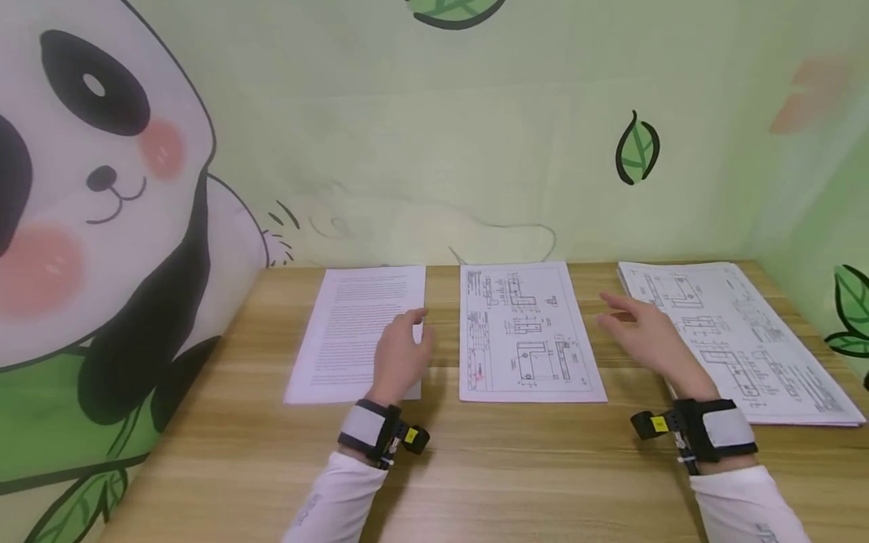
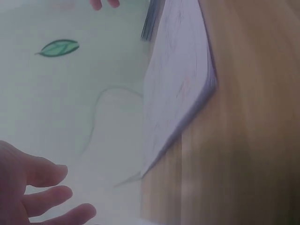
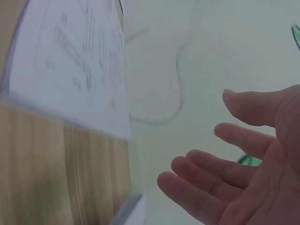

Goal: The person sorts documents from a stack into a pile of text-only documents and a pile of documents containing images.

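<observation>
Three stacks of paper lie on the wooden table. Printed text fills the left stack [image 1: 353,332]; technical drawings cover the middle stack [image 1: 532,332] and the right stack [image 1: 753,347]. My left hand [image 1: 402,351] hovers by the right side of the text stack, fingers loosely bent and holding nothing. Between the middle and right stacks, my right hand [image 1: 645,335] is held over the right stack's left edge, with nothing in it. In the right wrist view the fingers [image 3: 201,187] are spread and relaxed. The left wrist view shows the middle stack's thick edge [image 2: 194,110].
The wooden table [image 1: 502,467] runs back to a pale green wall [image 1: 407,151] printed with a panda [image 1: 109,173] and leaves. Each wrist wears a strapped camera, the left camera [image 1: 416,439] and the right camera [image 1: 648,424].
</observation>
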Tool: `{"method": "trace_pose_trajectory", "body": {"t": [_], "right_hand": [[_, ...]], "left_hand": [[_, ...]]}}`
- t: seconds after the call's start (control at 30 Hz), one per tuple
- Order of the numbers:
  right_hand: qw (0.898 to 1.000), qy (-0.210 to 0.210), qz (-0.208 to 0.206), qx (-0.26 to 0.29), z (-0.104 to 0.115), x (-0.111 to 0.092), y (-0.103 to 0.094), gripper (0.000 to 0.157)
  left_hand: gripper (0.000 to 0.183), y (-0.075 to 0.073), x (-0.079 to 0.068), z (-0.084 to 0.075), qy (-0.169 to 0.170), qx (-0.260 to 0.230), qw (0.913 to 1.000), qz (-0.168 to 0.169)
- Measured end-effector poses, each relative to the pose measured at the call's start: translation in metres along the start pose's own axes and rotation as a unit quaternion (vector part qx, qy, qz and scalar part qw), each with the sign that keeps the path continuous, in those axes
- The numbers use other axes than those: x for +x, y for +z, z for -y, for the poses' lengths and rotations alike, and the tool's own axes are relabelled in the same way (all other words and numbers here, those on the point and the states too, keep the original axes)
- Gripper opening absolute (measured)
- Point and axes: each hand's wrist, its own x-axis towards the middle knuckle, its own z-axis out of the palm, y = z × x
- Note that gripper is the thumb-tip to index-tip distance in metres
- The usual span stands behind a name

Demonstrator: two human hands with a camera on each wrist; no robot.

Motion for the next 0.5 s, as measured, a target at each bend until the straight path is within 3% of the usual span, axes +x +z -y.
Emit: {"method": "trace_pose_trajectory", "body": {"t": [0.23, 0.5], "right_hand": [[0.998, 0.039, -0.038, -0.031, -0.035, -0.01, -0.036, 0.067], [0.993, 0.109, -0.04, -0.022, -0.071, -0.022, -0.067, 0.08]], "left_hand": [[0.037, 0.028, -0.006, -0.028, 0.02, -0.021, 0.999, 0.034], [0.034, 0.07, -0.016, -0.065, 0.027, -0.042, 0.9962, 0.072]]}}
